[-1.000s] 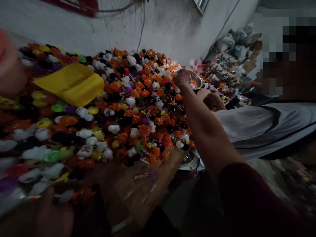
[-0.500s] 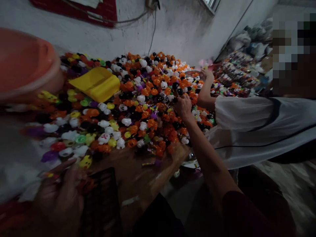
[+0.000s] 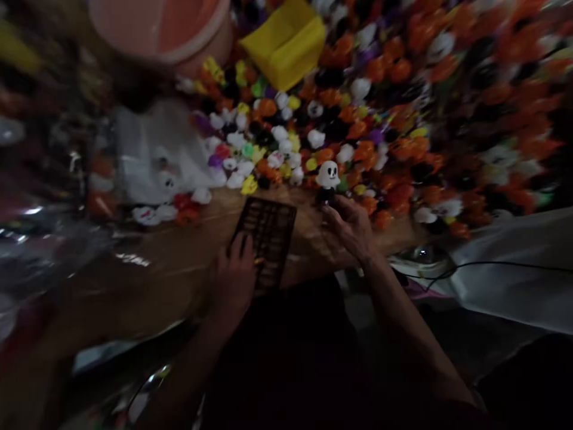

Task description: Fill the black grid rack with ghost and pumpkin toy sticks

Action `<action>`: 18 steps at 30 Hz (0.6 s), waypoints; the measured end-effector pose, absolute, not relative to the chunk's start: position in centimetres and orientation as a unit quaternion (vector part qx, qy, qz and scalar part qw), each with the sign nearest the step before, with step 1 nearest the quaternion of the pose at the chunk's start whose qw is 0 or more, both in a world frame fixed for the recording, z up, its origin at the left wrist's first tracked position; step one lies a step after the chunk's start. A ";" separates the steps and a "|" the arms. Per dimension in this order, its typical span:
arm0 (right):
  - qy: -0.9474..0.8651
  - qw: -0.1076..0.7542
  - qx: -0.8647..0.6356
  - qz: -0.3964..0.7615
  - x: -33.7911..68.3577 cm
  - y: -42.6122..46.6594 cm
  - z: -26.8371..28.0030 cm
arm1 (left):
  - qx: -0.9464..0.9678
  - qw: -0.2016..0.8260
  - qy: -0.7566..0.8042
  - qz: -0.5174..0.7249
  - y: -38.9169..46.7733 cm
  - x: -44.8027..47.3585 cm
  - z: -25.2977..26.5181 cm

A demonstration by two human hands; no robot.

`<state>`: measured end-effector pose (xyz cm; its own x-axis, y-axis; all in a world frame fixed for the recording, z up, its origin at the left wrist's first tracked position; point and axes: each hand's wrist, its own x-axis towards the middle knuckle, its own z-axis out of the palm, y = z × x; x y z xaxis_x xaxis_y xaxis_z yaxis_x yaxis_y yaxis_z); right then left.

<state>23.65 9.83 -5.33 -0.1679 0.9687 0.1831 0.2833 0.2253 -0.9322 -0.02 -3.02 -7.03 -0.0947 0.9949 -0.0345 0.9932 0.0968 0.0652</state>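
Observation:
My right hand (image 3: 351, 230) pinches a small ghost toy (image 3: 329, 175) by its dark lower end. The toy is white with a black face and stands upright above my fingertips, in front of the pile of small toys (image 3: 317, 139). My left hand (image 3: 233, 272) lies over the left side of a dark tray (image 3: 273, 230) divided by ribs. Its fingers are bent, and a tiny orange-yellow bit shows beside them; what they hold is too dark to make out. The tray rests on a brown tabletop (image 3: 179, 254).
Behind the pile are a yellow scoop (image 3: 286, 48) and a pink-orange tub (image 3: 174, 36). A white bag (image 3: 156, 149) and clear plastic bags (image 3: 49, 257) lie at left. Pale cloth (image 3: 514, 275) with a black cord shows at right.
My view has swung left and down. My right hand has drawn back from the pile and now holds the ghost toy. My left hand has come onto the tray.

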 end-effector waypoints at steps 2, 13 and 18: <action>-0.644 0.423 -0.455 0.446 20.8 8.6 -6.4 | 0.661 0.062 0.747 0.000 -1.5 1.8 -6.3; -0.663 0.396 -0.480 0.416 16.5 10.9 -9.3 | 0.733 0.053 0.675 0.064 -3.5 -0.7 -5.3; -0.603 0.416 -0.491 0.472 16.6 10.9 -9.7 | 0.785 0.056 0.614 0.068 -5.5 -2.0 -6.6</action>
<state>16.64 10.94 -9.74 -0.1715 0.9845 0.0376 0.1997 0.0721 -0.9772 -2.04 -5.51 -6.61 0.2375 0.9707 0.0373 0.9555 -0.2404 0.1713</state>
